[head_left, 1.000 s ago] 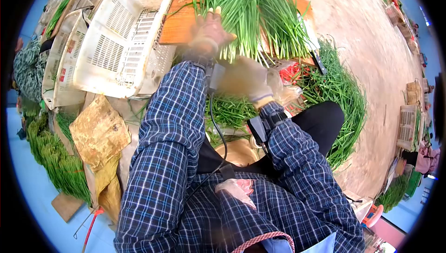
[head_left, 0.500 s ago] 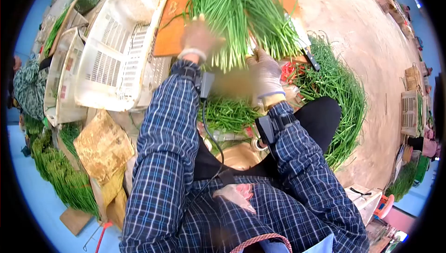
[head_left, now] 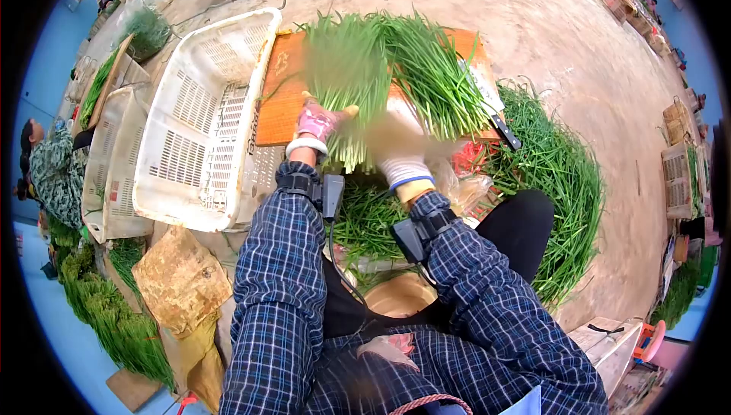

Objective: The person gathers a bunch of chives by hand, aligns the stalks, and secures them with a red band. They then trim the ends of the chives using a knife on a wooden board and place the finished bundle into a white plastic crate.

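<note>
Garlic chives (head_left: 438, 72) lie in two piles on an orange-brown board (head_left: 282, 103), stem ends toward me. My left hand (head_left: 320, 123), in a pinkish glove, is at the left edge of the left pile (head_left: 354, 99). Its fingers are apart, with the thumb stretched across the stems. In a whitish knit glove, my right hand (head_left: 405, 167) is just in front of the gap between the piles; a brown blur hides its fingers. A black-handled knife (head_left: 505, 132) rests at the board's right side, its blade beside the right pile.
A white slatted crate (head_left: 190, 175) stands left of the board. Loose greens (head_left: 560, 186) heap up to the right, and more (head_left: 369, 217) lie between my legs by a tan basin (head_left: 400, 297). A clear plastic bag (head_left: 468, 190) sits near my right knee. Another person (head_left: 53, 164) is at far left.
My left hand has come to the left pile's stems, and my right hand has shifted left. The chives, one mass before, now show a gap with board between; the left pile's leaves are blurred.
</note>
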`<act>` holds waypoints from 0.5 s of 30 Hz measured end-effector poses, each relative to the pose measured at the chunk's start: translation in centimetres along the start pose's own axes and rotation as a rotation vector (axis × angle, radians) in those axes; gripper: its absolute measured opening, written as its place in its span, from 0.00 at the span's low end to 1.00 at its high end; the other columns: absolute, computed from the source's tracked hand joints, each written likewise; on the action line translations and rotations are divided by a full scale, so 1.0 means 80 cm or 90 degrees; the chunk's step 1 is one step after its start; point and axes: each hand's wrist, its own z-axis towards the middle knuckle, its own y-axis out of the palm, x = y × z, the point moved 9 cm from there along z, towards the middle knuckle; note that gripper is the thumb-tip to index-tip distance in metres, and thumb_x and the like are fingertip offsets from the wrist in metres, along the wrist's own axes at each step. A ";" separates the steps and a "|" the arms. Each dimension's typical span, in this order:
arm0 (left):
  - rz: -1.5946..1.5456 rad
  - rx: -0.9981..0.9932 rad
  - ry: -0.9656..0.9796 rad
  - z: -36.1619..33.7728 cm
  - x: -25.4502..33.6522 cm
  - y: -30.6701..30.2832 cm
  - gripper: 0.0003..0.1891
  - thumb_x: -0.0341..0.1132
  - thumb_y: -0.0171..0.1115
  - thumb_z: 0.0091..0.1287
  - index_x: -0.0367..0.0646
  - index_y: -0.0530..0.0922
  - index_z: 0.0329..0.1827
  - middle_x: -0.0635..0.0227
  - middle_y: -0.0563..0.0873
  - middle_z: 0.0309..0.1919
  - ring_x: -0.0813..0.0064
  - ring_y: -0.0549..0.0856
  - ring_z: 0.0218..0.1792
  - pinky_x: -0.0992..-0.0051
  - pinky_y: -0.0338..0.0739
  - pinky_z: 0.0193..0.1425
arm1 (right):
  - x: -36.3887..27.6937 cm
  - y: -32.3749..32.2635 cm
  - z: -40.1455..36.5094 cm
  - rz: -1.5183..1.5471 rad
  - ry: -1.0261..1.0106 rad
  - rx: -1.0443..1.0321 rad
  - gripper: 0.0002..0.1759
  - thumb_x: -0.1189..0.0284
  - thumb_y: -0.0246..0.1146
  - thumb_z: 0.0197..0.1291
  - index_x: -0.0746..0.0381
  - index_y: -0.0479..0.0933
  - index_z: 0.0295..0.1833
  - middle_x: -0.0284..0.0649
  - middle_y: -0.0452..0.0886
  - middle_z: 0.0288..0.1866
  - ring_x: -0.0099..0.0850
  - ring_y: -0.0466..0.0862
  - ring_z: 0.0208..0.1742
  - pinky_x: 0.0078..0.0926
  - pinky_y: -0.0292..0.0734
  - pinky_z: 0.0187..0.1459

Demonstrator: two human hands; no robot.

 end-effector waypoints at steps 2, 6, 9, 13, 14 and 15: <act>-0.078 0.027 0.014 -0.001 0.003 -0.016 0.72 0.68 0.76 0.40 0.21 0.45 0.74 0.34 0.71 0.65 0.46 0.75 0.64 0.65 0.72 0.67 | 0.026 0.006 0.027 0.072 -0.017 0.062 0.34 0.48 0.62 0.60 0.66 0.71 0.59 0.52 0.84 0.46 0.45 0.85 0.49 0.41 0.79 0.52; -0.085 -0.085 -0.060 0.005 0.005 -0.006 0.60 0.67 0.76 0.41 0.22 0.65 0.66 0.38 0.76 0.61 0.48 0.77 0.62 0.63 0.73 0.65 | 0.019 -0.005 0.042 0.289 0.164 -0.057 0.45 0.37 0.65 0.51 0.70 0.77 0.55 0.57 0.81 0.53 0.48 0.83 0.55 0.39 0.77 0.54; -0.202 -0.185 0.015 0.018 -0.008 0.028 0.32 0.56 0.53 0.71 0.38 0.73 0.66 0.49 0.80 0.59 0.54 0.80 0.60 0.63 0.74 0.61 | -0.004 0.027 0.079 0.515 0.137 -0.121 0.44 0.38 0.67 0.51 0.71 0.79 0.55 0.53 0.83 0.52 0.45 0.84 0.52 0.37 0.78 0.51; -0.081 -0.084 0.250 0.023 -0.036 0.035 0.29 0.57 0.48 0.73 0.46 0.73 0.67 0.53 0.82 0.57 0.60 0.82 0.57 0.68 0.74 0.61 | -0.058 -0.013 0.010 1.032 0.059 -0.255 0.25 0.56 0.67 0.63 0.67 0.79 0.54 0.45 0.86 0.45 0.38 0.86 0.40 0.34 0.82 0.40; -0.219 -0.106 0.237 0.042 -0.056 0.051 0.34 0.61 0.52 0.70 0.40 0.73 0.66 0.54 0.84 0.54 0.61 0.83 0.54 0.68 0.76 0.58 | -0.066 -0.030 -0.002 1.032 -0.014 -0.277 0.21 0.59 0.65 0.64 0.66 0.79 0.53 0.44 0.86 0.44 0.36 0.86 0.39 0.33 0.82 0.38; -0.302 -0.128 0.247 0.029 -0.047 0.044 0.36 0.63 0.55 0.67 0.39 0.74 0.64 0.55 0.84 0.53 0.63 0.83 0.51 0.69 0.77 0.57 | -0.067 -0.039 -0.008 1.011 -0.050 -0.288 0.23 0.60 0.67 0.62 0.66 0.77 0.55 0.45 0.85 0.46 0.36 0.85 0.42 0.33 0.82 0.41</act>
